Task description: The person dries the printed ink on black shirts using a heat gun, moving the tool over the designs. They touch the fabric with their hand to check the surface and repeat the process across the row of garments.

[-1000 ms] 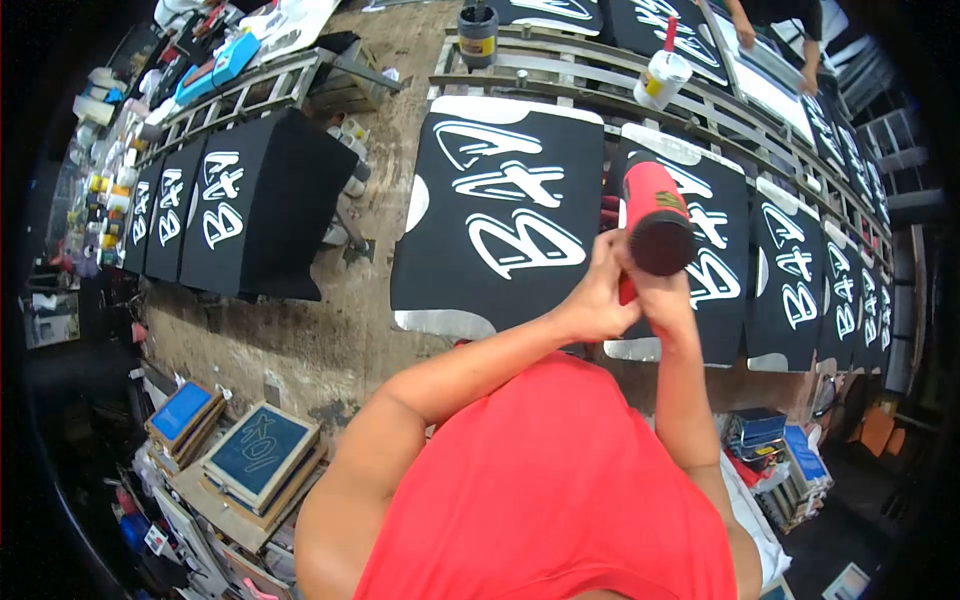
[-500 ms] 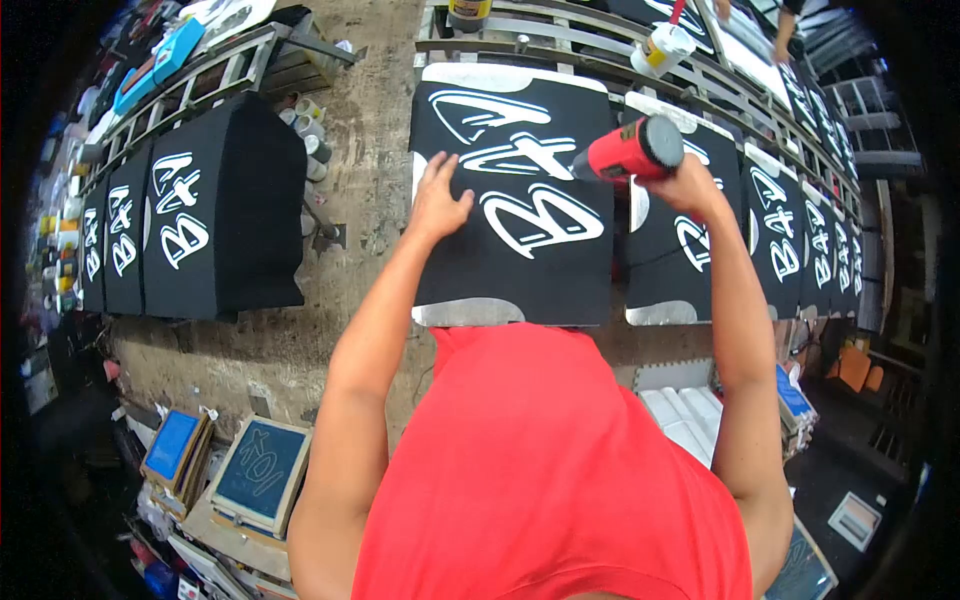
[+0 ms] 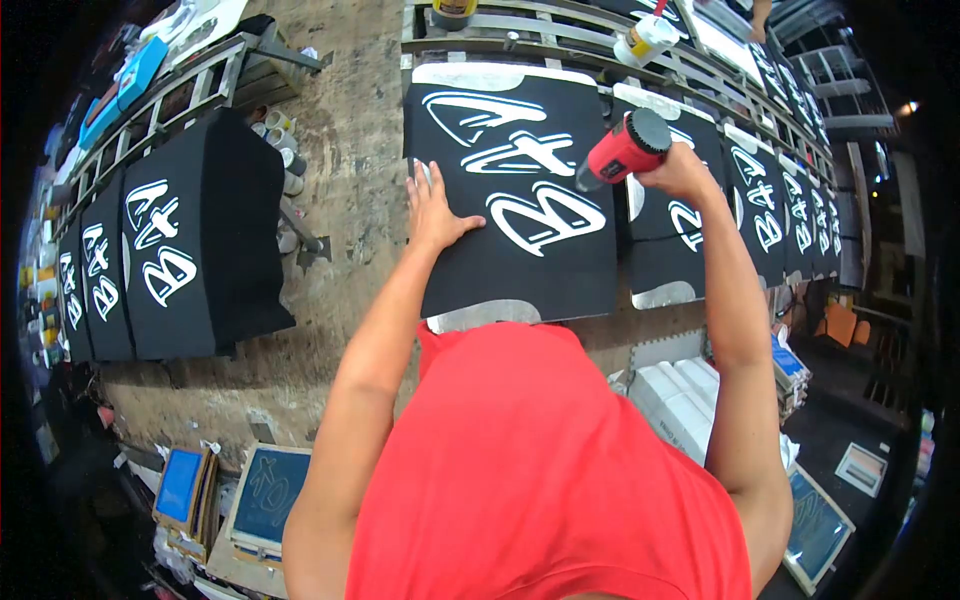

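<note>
A black fabric panel [image 3: 520, 280] printed with large white letters lies flat on a board in front of me. My left hand [image 3: 436, 215] rests on its left edge, fingers spread and thumb pointing right. In my right hand [image 3: 684, 172] is a red heat gun [image 3: 622, 158], gripped by its handle, which my fingers hide. The nozzle points down and left, just above the panel's right side near the white letter B. To the right, another printed black panel [image 3: 660, 262] lies partly under the heat gun and my right forearm.
More printed black panels [image 3: 758, 215] run off to the right, and others [image 3: 165, 250] stand on the left. A white tub [image 3: 645, 42] and a yellow-labelled container [image 3: 453, 12] sit on the metal rack behind. Framed screens [image 3: 268, 490] and white boxes [image 3: 668, 395] are nearer me.
The heat gun has shifted slightly down, with its nozzle now tilted more downward. My left hand has slid a little lower on the panel's edge. The whole view has turned slightly.
</note>
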